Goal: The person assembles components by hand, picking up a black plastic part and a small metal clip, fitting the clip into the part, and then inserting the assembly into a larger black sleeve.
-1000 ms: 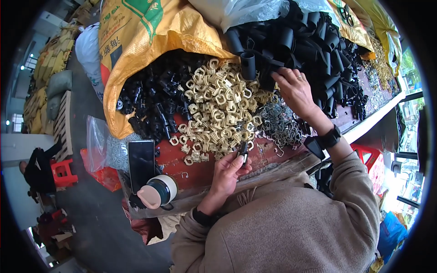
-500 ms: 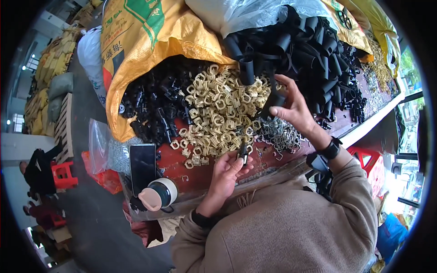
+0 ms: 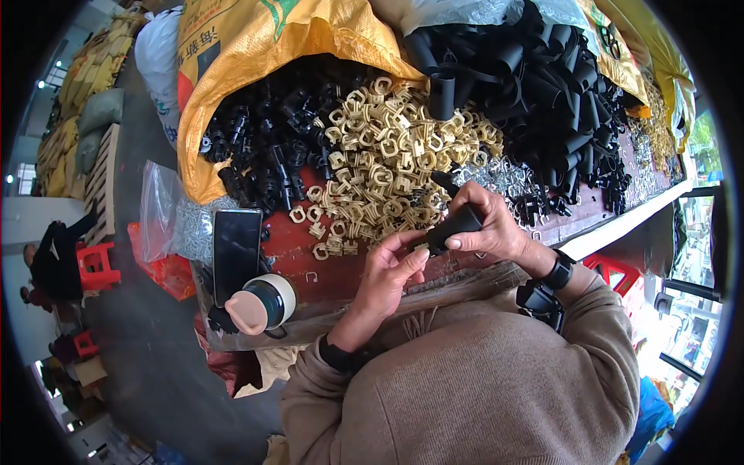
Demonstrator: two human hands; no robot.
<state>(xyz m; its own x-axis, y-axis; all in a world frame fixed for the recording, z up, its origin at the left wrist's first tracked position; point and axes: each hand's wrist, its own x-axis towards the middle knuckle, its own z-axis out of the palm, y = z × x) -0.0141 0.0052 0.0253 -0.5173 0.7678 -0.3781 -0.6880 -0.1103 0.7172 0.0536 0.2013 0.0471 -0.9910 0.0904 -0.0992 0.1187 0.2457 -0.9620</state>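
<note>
My right hand [image 3: 496,229] grips a black tapered plastic sleeve [image 3: 456,226] between thumb and fingers, above the front edge of the table. Its lower end meets the fingertips of my left hand [image 3: 387,275], which are closed on a small black fitting, now mostly hidden by the fingers and the sleeve. Whether the fitting sits inside the sleeve or only against it I cannot tell. Just beyond both hands lies a heap of cream plastic clips [image 3: 387,155]. A pile of bent metal wire clips [image 3: 504,184] is close beyond my right hand.
Black fittings [image 3: 275,143] spill from a yellow woven sack [image 3: 232,74] at the left. More black sleeves [image 3: 535,85] are heaped at the back right. A phone [image 3: 236,252], a lidded cup [image 3: 275,298] and a clear bag of screws [image 3: 194,229] stand at the left edge.
My right hand has come down and toward me from the sleeve heap, bringing a black sleeve to my left hand. The fitting in my left hand is now mostly covered. The view has shifted slightly.
</note>
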